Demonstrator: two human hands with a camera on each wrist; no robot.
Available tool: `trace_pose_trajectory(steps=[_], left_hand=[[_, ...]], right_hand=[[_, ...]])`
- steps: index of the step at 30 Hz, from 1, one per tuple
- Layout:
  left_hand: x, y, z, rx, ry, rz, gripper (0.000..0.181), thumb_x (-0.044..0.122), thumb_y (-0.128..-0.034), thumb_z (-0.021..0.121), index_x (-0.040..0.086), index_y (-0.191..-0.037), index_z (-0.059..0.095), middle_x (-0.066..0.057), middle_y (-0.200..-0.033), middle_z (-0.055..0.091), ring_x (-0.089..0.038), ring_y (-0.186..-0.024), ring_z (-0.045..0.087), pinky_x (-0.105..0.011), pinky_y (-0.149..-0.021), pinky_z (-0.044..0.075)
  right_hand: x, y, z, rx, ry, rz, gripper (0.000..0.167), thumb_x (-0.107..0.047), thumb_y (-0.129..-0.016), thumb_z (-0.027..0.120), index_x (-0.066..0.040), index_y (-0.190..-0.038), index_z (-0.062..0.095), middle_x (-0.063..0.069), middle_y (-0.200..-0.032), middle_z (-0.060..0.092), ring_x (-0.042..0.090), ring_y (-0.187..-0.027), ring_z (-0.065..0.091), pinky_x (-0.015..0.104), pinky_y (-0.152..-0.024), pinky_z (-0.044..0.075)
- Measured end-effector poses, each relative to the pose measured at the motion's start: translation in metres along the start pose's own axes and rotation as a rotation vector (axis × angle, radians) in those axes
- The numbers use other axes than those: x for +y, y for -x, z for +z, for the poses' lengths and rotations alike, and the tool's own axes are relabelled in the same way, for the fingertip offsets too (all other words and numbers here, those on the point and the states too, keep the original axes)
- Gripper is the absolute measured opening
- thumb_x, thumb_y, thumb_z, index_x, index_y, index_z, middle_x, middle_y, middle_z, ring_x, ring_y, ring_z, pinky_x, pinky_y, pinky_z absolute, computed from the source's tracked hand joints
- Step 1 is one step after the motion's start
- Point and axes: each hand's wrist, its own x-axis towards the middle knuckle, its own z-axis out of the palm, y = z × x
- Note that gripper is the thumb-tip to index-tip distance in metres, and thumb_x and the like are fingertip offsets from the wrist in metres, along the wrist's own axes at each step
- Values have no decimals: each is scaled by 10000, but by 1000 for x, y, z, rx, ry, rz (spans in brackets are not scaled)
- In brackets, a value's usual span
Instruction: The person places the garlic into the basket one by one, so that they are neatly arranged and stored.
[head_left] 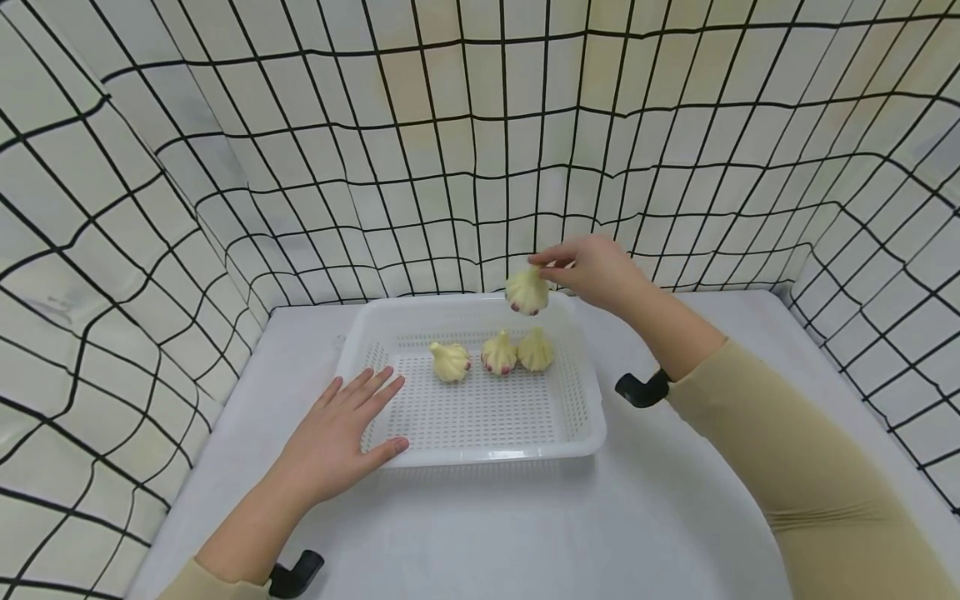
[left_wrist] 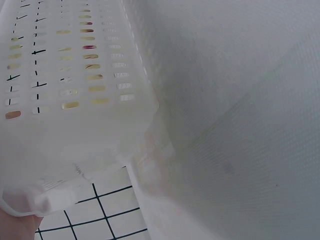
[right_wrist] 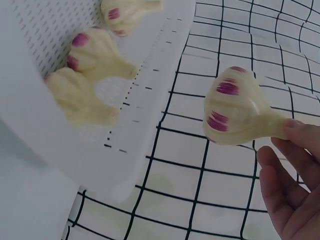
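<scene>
Pinched by its stem, a garlic bulb [head_left: 527, 292] with purple patches hangs from my right hand [head_left: 600, 271] over the back right rim of a white perforated basket [head_left: 480, 457]. The right wrist view shows the held garlic bulb [right_wrist: 235, 107] between thumb and fingers, apart from the basket wall. Inside the basket lie three more bulbs: a left one [head_left: 450, 362], a middle one [head_left: 498, 353] and a right one [head_left: 536, 350], the last two side by side. My left hand [head_left: 337, 433], fingers straight and spread, rests at the basket's left rim; the left wrist view shows little of it.
A white table surface [head_left: 480, 533] lies under the basket. Black grid netting [head_left: 480, 150] over pale walls rises behind and on both sides. Black strap pieces [head_left: 642, 389] show at both wrists.
</scene>
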Motion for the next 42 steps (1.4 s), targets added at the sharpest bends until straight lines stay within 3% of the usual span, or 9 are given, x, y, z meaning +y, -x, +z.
trace_pose_trajectory(steps=[7, 13, 20, 26, 35, 42], left_hand=[[-1, -1, 2, 0, -3, 1, 829, 633, -883, 605, 203, -1550, 367, -42, -1609, 307, -313, -1479, 251, -561, -1205, 121], [-2, -1, 2, 8, 2, 5, 824, 627, -881, 613, 208, -1548, 372, -38, -1606, 314, -310, -1478, 254, -569, -1200, 130], [-3, -1, 2, 8, -1, 10, 823, 629, -883, 610, 207, -1548, 371, -42, -1606, 312, -311, -1480, 252, -572, -1200, 127], [-3, -1, 2, 14, 12, 20, 821, 617, -884, 619, 213, -1552, 363, -25, -1611, 301, -301, -1482, 248, -558, -1205, 119], [-3, 0, 0, -1, 15, 22, 811, 639, -897, 585, 210, -1550, 367, -22, -1615, 291, -301, -1485, 240, -563, -1204, 119], [-4, 1, 1, 4, 1, 32, 839, 725, -906, 473, 210, -1556, 353, -15, -1619, 282, -299, -1485, 242, -565, -1202, 128]], right_hand=[[-30, -23, 27, -58, 6, -95, 260, -300, -972, 654, -308, -1223, 723, -65, -1122, 687, 155, -929, 582, 310, -684, 518], [-51, -41, 48, -98, 29, -187, 255, -281, -975, 655, -290, -1219, 726, -79, -1219, 681, 103, -1013, 595, 292, -784, 529], [-71, -55, 73, -152, 68, -235, 256, -289, -980, 644, -286, -1225, 721, -97, -1209, 686, 80, -1038, 617, 278, -843, 535], [-82, -62, 94, -187, 154, -313, 271, -285, -993, 624, -259, -1250, 707, -108, -1243, 673, 75, -1090, 616, 268, -918, 510], [-93, -63, 117, -251, 221, -396, 271, -246, -1001, 612, -237, -1255, 707, -110, -1189, 697, 68, -1092, 626, 247, -917, 508], [-103, -65, 132, -302, 283, -452, 276, -254, -1001, 610, -234, -1261, 700, -114, -1194, 692, 66, -1126, 608, 245, -959, 481]])
